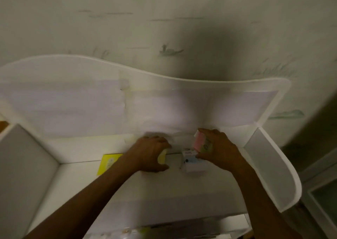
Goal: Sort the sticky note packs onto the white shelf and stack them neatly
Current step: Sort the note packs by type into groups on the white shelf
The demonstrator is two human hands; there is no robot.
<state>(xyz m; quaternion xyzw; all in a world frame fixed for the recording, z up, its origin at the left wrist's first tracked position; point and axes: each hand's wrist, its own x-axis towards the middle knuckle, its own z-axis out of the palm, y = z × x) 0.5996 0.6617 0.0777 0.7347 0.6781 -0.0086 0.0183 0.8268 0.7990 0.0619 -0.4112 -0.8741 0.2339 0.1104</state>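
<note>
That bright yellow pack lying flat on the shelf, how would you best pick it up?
The bright yellow pack lies flat on the white shelf, touched by neither hand. Probably come from above and pinch its two opposite side edges; its broad face offers nothing to grip.

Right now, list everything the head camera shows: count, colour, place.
White shelf with raised curved back and side panels: one, white, fills the view.
Flat bright yellow sticky note pack: one, yellow, lying on the shelf left of the hands.
Pale yellow sticky note pack: one, in the left hand.
Pink sticky note pack: one, in the right hand.
White and pale blue pack: one, on the shelf under the right hand.
Patterned wall: one, grey-green, behind.
Left hand: grips the pale yellow pack.
Right hand: holds the pink pack.
</note>
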